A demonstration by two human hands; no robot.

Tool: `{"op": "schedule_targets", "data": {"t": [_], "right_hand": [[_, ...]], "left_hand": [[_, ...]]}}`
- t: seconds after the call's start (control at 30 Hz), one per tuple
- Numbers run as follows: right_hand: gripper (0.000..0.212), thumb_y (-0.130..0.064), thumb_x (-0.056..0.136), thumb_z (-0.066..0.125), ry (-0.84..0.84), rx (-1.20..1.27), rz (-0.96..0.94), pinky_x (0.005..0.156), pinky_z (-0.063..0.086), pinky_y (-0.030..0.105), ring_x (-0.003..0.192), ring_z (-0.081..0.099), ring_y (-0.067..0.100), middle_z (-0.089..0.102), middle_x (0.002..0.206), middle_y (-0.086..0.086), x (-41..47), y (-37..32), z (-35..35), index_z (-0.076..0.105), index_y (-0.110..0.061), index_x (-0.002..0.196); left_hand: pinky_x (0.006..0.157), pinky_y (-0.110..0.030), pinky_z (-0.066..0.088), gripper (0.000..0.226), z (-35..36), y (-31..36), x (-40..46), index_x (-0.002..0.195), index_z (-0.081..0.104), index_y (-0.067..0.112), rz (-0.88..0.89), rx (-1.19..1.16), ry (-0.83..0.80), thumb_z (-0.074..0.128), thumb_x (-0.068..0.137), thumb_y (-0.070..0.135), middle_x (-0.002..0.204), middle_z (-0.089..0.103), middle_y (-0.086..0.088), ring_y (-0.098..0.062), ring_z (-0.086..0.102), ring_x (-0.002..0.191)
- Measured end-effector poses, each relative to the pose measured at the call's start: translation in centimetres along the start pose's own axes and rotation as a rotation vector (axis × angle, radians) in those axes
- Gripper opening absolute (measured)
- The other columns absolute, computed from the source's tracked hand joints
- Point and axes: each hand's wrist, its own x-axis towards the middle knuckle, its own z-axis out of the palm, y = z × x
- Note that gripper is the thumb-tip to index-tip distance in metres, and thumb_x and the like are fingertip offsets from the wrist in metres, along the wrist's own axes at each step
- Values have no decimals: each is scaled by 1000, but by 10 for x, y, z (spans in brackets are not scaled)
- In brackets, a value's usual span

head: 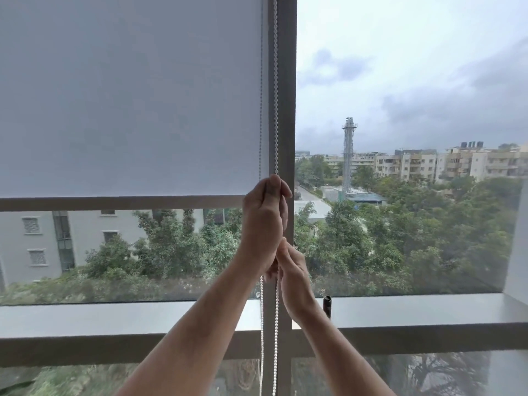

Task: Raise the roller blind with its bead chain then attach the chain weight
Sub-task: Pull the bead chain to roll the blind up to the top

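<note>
A pale grey roller blind (128,95) covers the upper part of the left window pane, and its bottom bar (114,202) sits about halfway down the glass. The white bead chain (275,81) hangs in two strands along the blind's right edge, beside the grey window post. My left hand (264,221) is closed around the chain at the height of the bottom bar. Just below it, my right hand (294,270) pinches the same chain. Both strands carry on down below my hands past the sill. No chain weight can be made out.
The vertical window post (287,81) stands right behind the chain. A grey sill (114,315) runs across below the glass. A small dark upright object (327,305) stands on the sill just right of my right wrist. A white wall (517,252) closes the far right.
</note>
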Motion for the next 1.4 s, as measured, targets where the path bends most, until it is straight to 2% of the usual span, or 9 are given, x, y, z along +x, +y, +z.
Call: {"op": "schedule_targets", "data": {"t": [0.13, 0.2, 0.43, 0.57, 0.7, 0.93, 1.1, 1.27, 1.4], "right_hand": [[50, -53, 103, 22, 49, 43, 56, 91, 52, 31, 110, 68, 10, 75, 113, -4, 29, -22, -13, 65, -33, 119], [54, -50, 104, 23, 136, 4, 33, 91, 54, 43, 103, 71, 18, 75, 107, 5, 51, -46, -14, 64, -20, 121], [46, -43, 106, 28, 25, 59, -37, 57, 56, 33, 64, 67, 18, 68, 79, 7, 109, -135, 15, 63, -13, 107], [41, -39, 105, 38, 175, 100, -42, 40, 30, 23, 42, 40, 9, 48, 58, -2, 129, -159, 41, 65, -14, 88], [48, -27, 104, 45, 384, -66, -277, 49, 20, 31, 46, 27, 12, 32, 49, -7, 127, -160, 51, 44, -22, 56], [47, -22, 101, 44, 417, -81, -466, 48, 27, 35, 48, 29, 16, 34, 50, -5, 110, -168, 50, 41, -26, 55], [46, -21, 103, 45, 411, -161, -441, 41, 28, 27, 42, 31, 12, 36, 48, -10, 80, -129, 48, 42, -24, 58], [41, -38, 98, 44, 373, -173, -368, 43, 36, 32, 47, 42, 16, 50, 53, -9, 42, -77, 43, 63, -14, 71], [48, -45, 94, 47, 372, -118, -279, 44, 21, 38, 49, 24, 20, 31, 53, 3, 31, -60, 39, 39, -11, 60]], "left_hand": [[40, -20, 26, 38, 1, -1, -6, 66, 58, 27, 70, 74, 5, 40, 99, 30, 44, 40, 12, -4, 29, 37], [40, -20, 28, 37, -1, -5, -13, 65, 58, 28, 57, 110, 11, 41, 98, 28, 45, 43, 12, -2, 32, 39], [38, -25, 16, 36, -16, -30, -52, 65, 57, 24, -6, 112, 69, 41, 96, 30, 46, 31, 1, -7, 26, 37], [38, -25, 18, 35, -14, -33, -63, 65, 57, 22, -5, 131, 76, 41, 96, 26, 46, 35, 8, -6, 28, 40], [39, -24, 19, 34, -12, -27, -59, 67, 59, 21, 3, 144, 61, 42, 95, 26, 45, 34, 8, -6, 27, 40], [46, -27, 46, 55, -24, -21, -40, 73, 73, 17, -59, 20, -94, 33, 103, 42, 54, 62, -7, -18, 57, 47], [65, -28, 59, 59, -33, -6, -8, 87, 73, 17, -114, 114, 45, 28, 92, 55, 80, 76, -8, -15, 71, 75], [63, -23, 55, 54, -25, 34, 25, 94, 71, 13, 16, 95, -45, 32, 92, 51, 76, 73, -5, -15, 71, 75], [54, -29, 51, 42, -4, 60, 47, 105, 63, 2, 15, 28, -146, 42, 98, 37, 66, 65, -1, -16, 62, 59]]}}
